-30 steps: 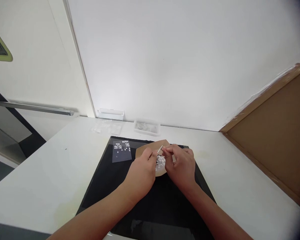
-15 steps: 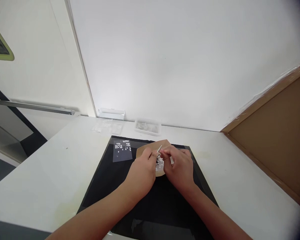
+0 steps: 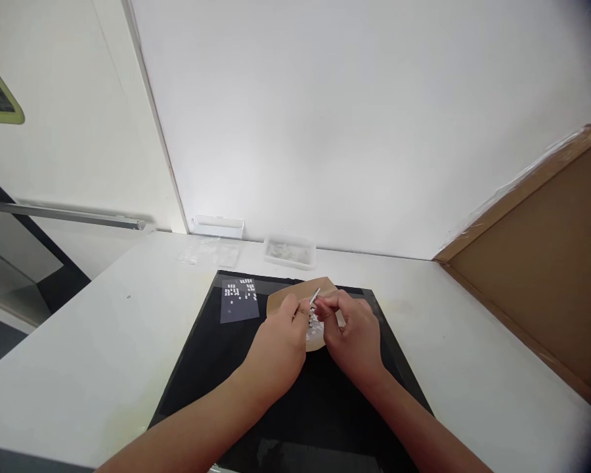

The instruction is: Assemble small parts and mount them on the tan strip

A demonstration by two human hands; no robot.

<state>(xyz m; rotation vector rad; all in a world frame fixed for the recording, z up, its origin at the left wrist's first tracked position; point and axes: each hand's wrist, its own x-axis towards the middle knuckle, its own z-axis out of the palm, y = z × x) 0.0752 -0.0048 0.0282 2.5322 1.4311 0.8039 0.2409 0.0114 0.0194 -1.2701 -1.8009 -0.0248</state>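
My left hand (image 3: 278, 338) is closed, thumb and forefinger pinched at the lower end of a thin pale strip (image 3: 314, 295) that slants up and to the right. Close beside it, my right hand (image 3: 353, 332) has its fingertips bunched together near the strip; whatever they hold is too small to make out. Both hands are over a tan sheet (image 3: 291, 292) with an angular outline. Small white and shiny bits (image 3: 314, 332) lie on this sheet, partly hidden by my hands. Under it is a black mat (image 3: 201, 368).
On the mat's left lies a dark card (image 3: 239, 312) with small white pieces. Behind the mat are a clear tray (image 3: 289, 253) with pale contents, clear plastic bags (image 3: 209, 251) and an open clear box (image 3: 219, 226). A brown panel (image 3: 536, 263) borders the white table's right side.
The view has shifted slightly. My hands stay close together over the tan sheet, with only small finger movement around the thin strip.
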